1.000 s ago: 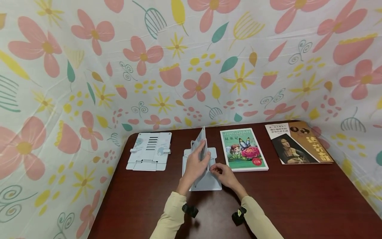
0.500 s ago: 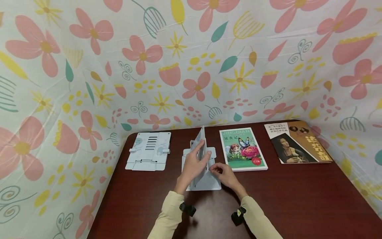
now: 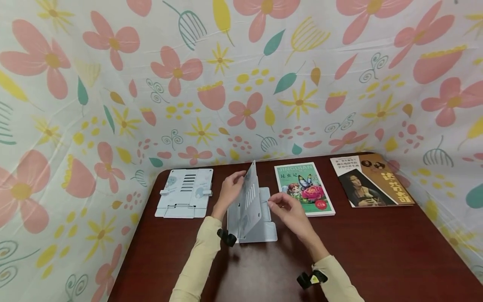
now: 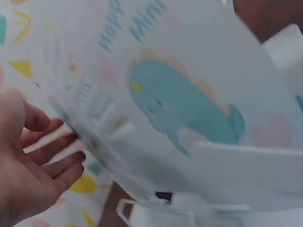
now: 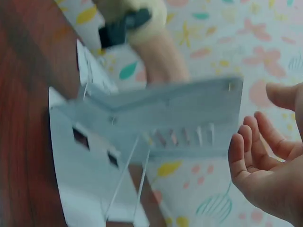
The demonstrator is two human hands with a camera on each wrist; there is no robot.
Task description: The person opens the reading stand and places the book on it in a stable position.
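Observation:
A white folding book stand [image 3: 252, 201] stands half raised at the middle of the table, its slotted panel steeply upright over the base plate [image 3: 260, 239]. My left hand [image 3: 229, 191] is beside the panel's upper left, fingers relaxed and fingertips right at its edge in the left wrist view. A blue dinosaur [image 4: 180, 104] is printed on that side. To the panel's right is my right hand [image 3: 290, 212], fingers loosely bent and apart from the panel [image 5: 189, 113] in the right wrist view. A wire prop [image 5: 124, 179] runs between panel and base there.
Another white book stand [image 3: 184, 193] lies folded flat at the left. Right of the raised stand lies a green children's book [image 3: 305, 188], and farther right a brown and white book [image 3: 371, 180] with a portrait. Flowered cloth [image 3: 245, 84] hangs behind the table.
My left hand has moved from across the panel's face up to its upper left edge. The right hand has risen and come away from the panel's lower part, and the panel has turned slightly.

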